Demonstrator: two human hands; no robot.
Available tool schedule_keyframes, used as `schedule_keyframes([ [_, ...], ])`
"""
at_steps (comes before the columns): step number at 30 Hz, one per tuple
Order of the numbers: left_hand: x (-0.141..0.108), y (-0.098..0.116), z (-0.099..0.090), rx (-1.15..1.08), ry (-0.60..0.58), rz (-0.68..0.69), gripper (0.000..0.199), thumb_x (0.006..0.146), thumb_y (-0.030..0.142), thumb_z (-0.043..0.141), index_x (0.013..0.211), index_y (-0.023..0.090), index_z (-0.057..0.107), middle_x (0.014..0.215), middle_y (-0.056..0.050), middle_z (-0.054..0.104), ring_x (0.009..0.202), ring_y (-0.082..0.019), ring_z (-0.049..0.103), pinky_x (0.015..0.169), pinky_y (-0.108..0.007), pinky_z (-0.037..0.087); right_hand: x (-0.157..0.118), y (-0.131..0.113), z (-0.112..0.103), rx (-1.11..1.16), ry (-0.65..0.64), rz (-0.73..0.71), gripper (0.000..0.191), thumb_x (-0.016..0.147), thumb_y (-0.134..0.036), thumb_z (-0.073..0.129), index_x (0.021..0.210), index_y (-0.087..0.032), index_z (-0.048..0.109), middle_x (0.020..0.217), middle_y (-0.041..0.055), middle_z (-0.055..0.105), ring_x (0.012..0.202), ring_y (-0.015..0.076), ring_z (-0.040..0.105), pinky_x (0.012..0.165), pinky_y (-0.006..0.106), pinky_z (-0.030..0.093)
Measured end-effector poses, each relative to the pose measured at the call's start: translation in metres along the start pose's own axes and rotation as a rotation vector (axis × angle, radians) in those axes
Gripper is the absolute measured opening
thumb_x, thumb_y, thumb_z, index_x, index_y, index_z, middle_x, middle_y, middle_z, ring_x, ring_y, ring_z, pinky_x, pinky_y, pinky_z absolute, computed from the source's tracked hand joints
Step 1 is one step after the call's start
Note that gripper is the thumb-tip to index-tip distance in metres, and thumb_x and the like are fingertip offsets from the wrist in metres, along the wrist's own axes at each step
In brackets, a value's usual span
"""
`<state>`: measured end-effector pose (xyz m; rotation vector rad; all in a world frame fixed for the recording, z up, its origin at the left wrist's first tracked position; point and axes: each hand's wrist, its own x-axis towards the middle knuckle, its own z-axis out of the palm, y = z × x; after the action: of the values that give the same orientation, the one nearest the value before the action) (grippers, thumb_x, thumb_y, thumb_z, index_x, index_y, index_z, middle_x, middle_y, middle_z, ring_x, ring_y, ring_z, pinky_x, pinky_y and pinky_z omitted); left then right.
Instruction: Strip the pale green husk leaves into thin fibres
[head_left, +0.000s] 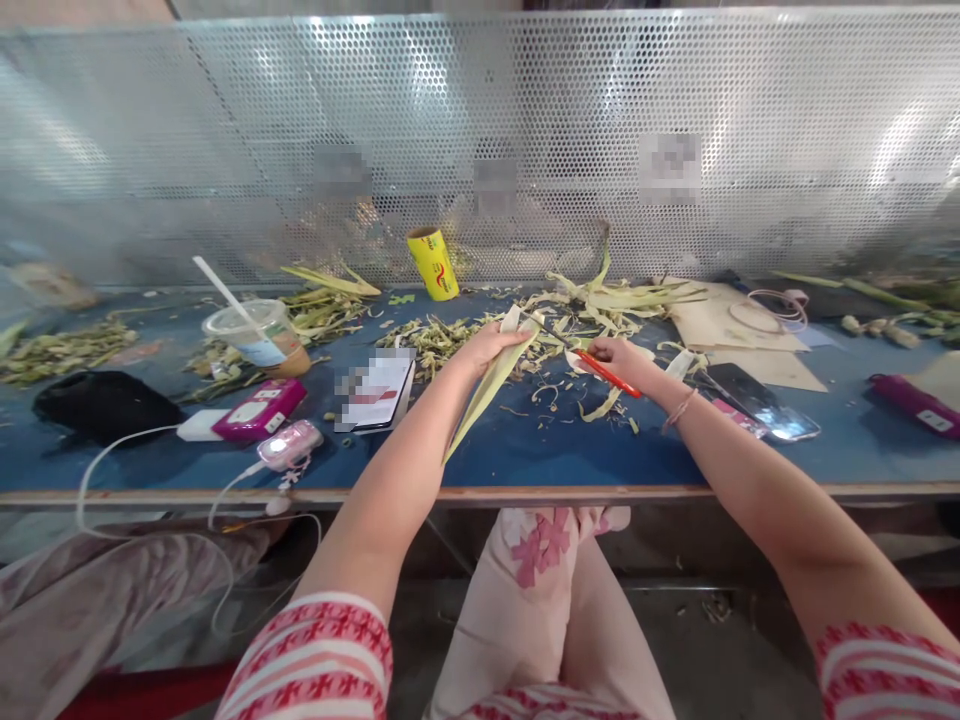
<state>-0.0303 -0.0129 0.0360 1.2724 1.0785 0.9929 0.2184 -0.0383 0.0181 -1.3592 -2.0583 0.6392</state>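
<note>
My left hand (pixel 491 347) is closed around a long pale green leaf (pixel 480 398), whose narrow end hangs down toward the table's front edge. Gripped in my right hand (pixel 616 358) is a red-handled tool (pixel 606 372) with a thin metal front part. That part points left at the leaf's upper end, close to my left fingers. Whether it is a knife or scissors, I cannot tell. Small plant trimmings (pixel 551 385) lie scattered beneath both hands. Behind them is a heap of longer leaves and stalks (pixel 611 298).
A phone (pixel 375 390) lies left of my left arm, with an iced-drink cup (pixel 259 335), purple device (pixel 261 408) and cables beyond. A yellow tube (pixel 433 264) stands by the perforated metal screen (pixel 480 120). Cardboard (pixel 731 315) and a dark phone (pixel 761 400) lie at right.
</note>
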Motion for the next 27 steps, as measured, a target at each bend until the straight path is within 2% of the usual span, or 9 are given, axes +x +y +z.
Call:
schedule_keyframes([
  [5, -0.001, -0.001, 0.006, -0.014, -0.026, -0.038, 0.020, 0.065, 0.022, 0.083, 0.071, 0.016, 0.065, 0.055, 0.001, 0.063, 0.046, -0.010, 0.053, 0.051, -0.026, 0.045, -0.007, -0.006, -0.006, 0.033, -0.128, -0.035, 0.059, 0.070, -0.079, 0.057, 0.078, -0.021, 0.049, 0.068, -0.0025, 0.050, 0.063, 0.0121, 0.043, 0.060, 0.028, 0.033],
  [8, -0.005, -0.001, 0.012, -0.043, -0.049, -0.051, 0.025, 0.059, 0.022, 0.086, 0.071, 0.015, 0.066, 0.054, 0.002, 0.065, 0.046, -0.010, 0.055, 0.053, -0.025, 0.047, -0.011, -0.009, -0.006, 0.017, -0.160, -0.041, 0.055, 0.076, -0.075, 0.053, 0.084, -0.021, 0.049, 0.070, -0.0029, 0.049, 0.064, 0.0121, 0.043, 0.060, 0.027, 0.034],
  [12, -0.008, -0.002, 0.014, -0.059, -0.078, -0.061, 0.033, 0.051, 0.024, 0.091, 0.072, 0.014, 0.067, 0.055, 0.002, 0.066, 0.048, -0.010, 0.057, 0.057, -0.025, 0.050, -0.009, -0.005, -0.006, 0.000, -0.160, -0.047, 0.053, 0.076, -0.074, 0.056, 0.080, -0.021, 0.048, 0.069, -0.0027, 0.050, 0.062, 0.0115, 0.044, 0.058, 0.027, 0.031],
  [15, -0.007, -0.003, 0.013, -0.053, -0.101, -0.056, 0.034, 0.051, 0.026, 0.091, 0.071, 0.014, 0.067, 0.056, 0.001, 0.067, 0.049, -0.011, 0.058, 0.057, -0.026, 0.050, -0.008, 0.000, -0.010, 0.028, -0.174, -0.029, 0.052, 0.077, -0.073, 0.056, 0.078, -0.022, 0.047, 0.063, -0.0044, 0.049, 0.054, 0.0096, 0.043, 0.055, 0.026, 0.030],
  [19, -0.005, -0.003, 0.012, -0.038, -0.120, -0.079, 0.031, 0.054, 0.026, 0.090, 0.072, 0.015, 0.067, 0.058, 0.001, 0.067, 0.052, -0.013, 0.060, 0.062, -0.028, 0.052, -0.007, 0.003, -0.017, -0.008, -0.149, 0.015, 0.058, 0.069, -0.077, 0.061, 0.071, -0.022, 0.043, 0.058, -0.0053, 0.046, 0.049, 0.0086, 0.041, 0.053, 0.026, 0.027],
  [23, -0.001, -0.008, 0.011, -0.049, -0.115, -0.076, 0.026, 0.059, 0.024, 0.088, 0.074, 0.015, 0.068, 0.061, -0.001, 0.069, 0.054, -0.014, 0.061, 0.065, -0.030, 0.053, -0.005, 0.005, -0.014, -0.063, -0.132, -0.021, 0.058, 0.070, -0.078, 0.059, 0.072, -0.021, 0.047, 0.059, -0.0039, 0.047, 0.055, 0.0107, 0.042, 0.057, 0.027, 0.027],
  [27, 0.000, -0.013, 0.013, -0.063, -0.150, -0.068, 0.029, 0.055, 0.024, 0.090, 0.074, 0.014, 0.069, 0.063, -0.002, 0.071, 0.053, -0.013, 0.061, 0.063, -0.029, 0.053, -0.004, 0.005, -0.008, -0.008, -0.192, -0.073, 0.059, 0.070, -0.077, 0.057, 0.085, -0.019, 0.053, 0.074, 0.0010, 0.057, 0.068, 0.0153, 0.050, 0.064, 0.029, 0.036],
])
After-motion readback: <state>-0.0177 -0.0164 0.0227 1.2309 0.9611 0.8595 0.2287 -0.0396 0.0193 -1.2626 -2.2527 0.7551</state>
